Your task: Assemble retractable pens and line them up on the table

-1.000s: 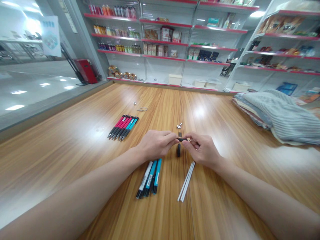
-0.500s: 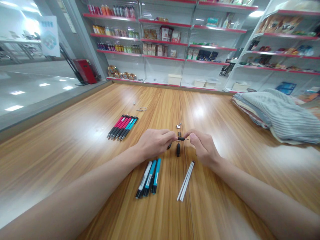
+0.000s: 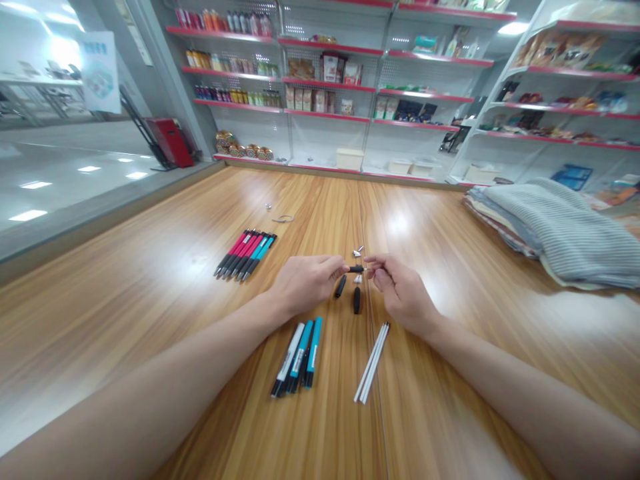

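Shop-like room: red-edged wall shelves (image 3: 325, 117) stocked with rows of bottles (image 3: 237, 97), packaged goods (image 3: 333, 68).

The held grip (image 3: 355, 269) is black, as are the loose grips (image 3: 357, 300), while the refills (image 3: 373, 363) are white with dark tips and the small metal parts (image 3: 357, 253) are silver. In the row of pens (image 3: 249, 247), pink-red and turquoise bodies meet black lower halves and silver points; the barrels (image 3: 300, 353) are white or turquoise with black ends. The table (image 3: 440, 413) is honey brown with darker grain streaks, and the top cloth (image 3: 565, 227) is pale grey-blue with fine stripes.
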`<control>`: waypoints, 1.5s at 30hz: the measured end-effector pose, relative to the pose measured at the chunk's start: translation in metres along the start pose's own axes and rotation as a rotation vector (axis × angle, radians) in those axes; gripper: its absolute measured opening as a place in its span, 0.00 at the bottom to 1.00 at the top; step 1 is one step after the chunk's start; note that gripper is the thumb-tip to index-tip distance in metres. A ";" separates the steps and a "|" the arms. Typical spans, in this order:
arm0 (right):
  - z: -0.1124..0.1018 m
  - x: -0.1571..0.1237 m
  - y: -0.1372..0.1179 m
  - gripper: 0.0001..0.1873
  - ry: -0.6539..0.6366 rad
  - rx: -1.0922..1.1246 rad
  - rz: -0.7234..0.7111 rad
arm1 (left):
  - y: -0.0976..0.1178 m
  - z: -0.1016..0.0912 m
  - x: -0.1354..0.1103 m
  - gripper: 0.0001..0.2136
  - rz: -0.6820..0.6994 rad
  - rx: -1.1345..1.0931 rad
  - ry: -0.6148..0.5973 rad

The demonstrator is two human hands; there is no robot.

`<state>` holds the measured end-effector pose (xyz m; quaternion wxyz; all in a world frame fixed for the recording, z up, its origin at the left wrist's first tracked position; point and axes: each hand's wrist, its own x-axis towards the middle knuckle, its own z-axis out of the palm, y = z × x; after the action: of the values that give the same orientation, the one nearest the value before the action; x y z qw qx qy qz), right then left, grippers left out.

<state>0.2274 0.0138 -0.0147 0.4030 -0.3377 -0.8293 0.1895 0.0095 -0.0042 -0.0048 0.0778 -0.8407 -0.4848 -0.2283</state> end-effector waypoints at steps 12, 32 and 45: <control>0.001 -0.002 -0.002 0.10 -0.070 -0.042 -0.036 | 0.004 -0.004 0.000 0.14 0.056 -0.073 -0.037; 0.002 -0.001 0.004 0.14 0.114 0.140 0.036 | 0.006 -0.007 0.002 0.17 -0.011 -0.018 -0.020; 0.003 -0.004 0.006 0.15 0.011 0.158 0.083 | 0.008 -0.009 0.002 0.15 -0.028 -0.044 -0.027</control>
<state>0.2290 0.0154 -0.0224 0.4247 -0.3401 -0.7947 0.2692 0.0145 -0.0100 0.0049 0.0493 -0.8383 -0.4926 -0.2286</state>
